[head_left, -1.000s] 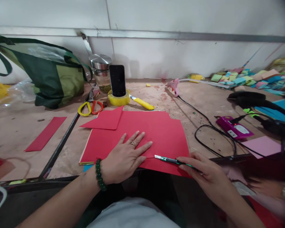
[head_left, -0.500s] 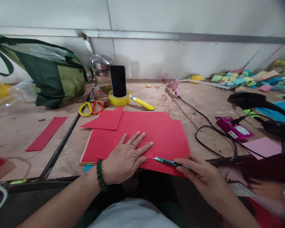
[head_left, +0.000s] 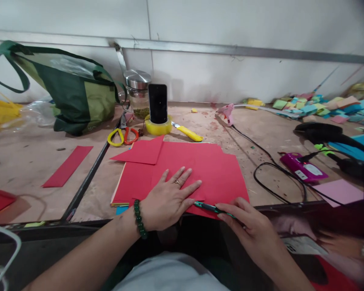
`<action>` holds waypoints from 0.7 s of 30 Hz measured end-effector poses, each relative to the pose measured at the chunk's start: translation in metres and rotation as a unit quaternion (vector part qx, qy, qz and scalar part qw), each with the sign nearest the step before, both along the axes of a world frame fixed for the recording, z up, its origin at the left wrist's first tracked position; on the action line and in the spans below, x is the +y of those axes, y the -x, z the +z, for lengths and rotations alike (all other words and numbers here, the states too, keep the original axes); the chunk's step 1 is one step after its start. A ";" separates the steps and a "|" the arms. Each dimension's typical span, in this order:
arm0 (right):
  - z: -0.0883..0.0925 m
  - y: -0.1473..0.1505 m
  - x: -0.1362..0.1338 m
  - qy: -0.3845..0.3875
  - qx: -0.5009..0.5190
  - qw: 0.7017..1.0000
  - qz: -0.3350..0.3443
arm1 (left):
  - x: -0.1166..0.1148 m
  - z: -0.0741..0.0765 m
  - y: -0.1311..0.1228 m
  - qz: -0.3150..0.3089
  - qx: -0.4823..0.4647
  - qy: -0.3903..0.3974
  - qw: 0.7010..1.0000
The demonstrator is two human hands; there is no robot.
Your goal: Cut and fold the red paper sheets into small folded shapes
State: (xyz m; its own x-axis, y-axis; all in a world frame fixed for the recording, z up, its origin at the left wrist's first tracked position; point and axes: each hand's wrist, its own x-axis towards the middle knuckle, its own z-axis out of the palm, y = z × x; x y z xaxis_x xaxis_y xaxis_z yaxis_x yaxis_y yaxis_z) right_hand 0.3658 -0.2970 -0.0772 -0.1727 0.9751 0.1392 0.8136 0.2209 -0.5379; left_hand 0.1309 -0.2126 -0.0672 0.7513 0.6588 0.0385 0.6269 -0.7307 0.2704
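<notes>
Red paper sheets [head_left: 218, 173] lie stacked at the front edge of the table, with other coloured sheets peeking out at the left. My left hand [head_left: 170, 200] presses flat on the red paper, fingers spread. In my right hand [head_left: 245, 222] is a green utility knife [head_left: 210, 207], held low along the paper's near edge. Its tip sits close to my left thumb, and the blade itself is hard to make out. A loose triangular red piece [head_left: 141, 151] rests on the stack's upper left.
Behind the paper are yellow-and-red-handled pliers [head_left: 123, 136], a tape roll [head_left: 158, 127] propping a phone [head_left: 158, 103], and a yellow cutter [head_left: 188, 132]. A pink glue gun [head_left: 226, 113] and purple power strip [head_left: 303, 166] are at right. Another person's hand [head_left: 342, 242] shows lower right.
The knife has moved left along the near edge of the paper, its tip now close to my left thumb. My left hand stays flat on the paper. The whole view has shifted slightly.
</notes>
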 end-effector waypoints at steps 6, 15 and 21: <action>-0.006 -0.005 -0.003 -0.003 -0.008 1.000 -0.007 | -0.008 0.015 0.038 0.039 0.005 -0.009 0.999; -0.004 0.001 0.001 0.003 0.003 1.000 -0.002 | -0.015 -0.003 0.070 0.064 0.044 -0.004 0.997; 0.000 -0.004 0.002 -0.001 0.003 1.000 -0.005 | -0.009 0.003 0.065 0.059 0.045 0.000 0.997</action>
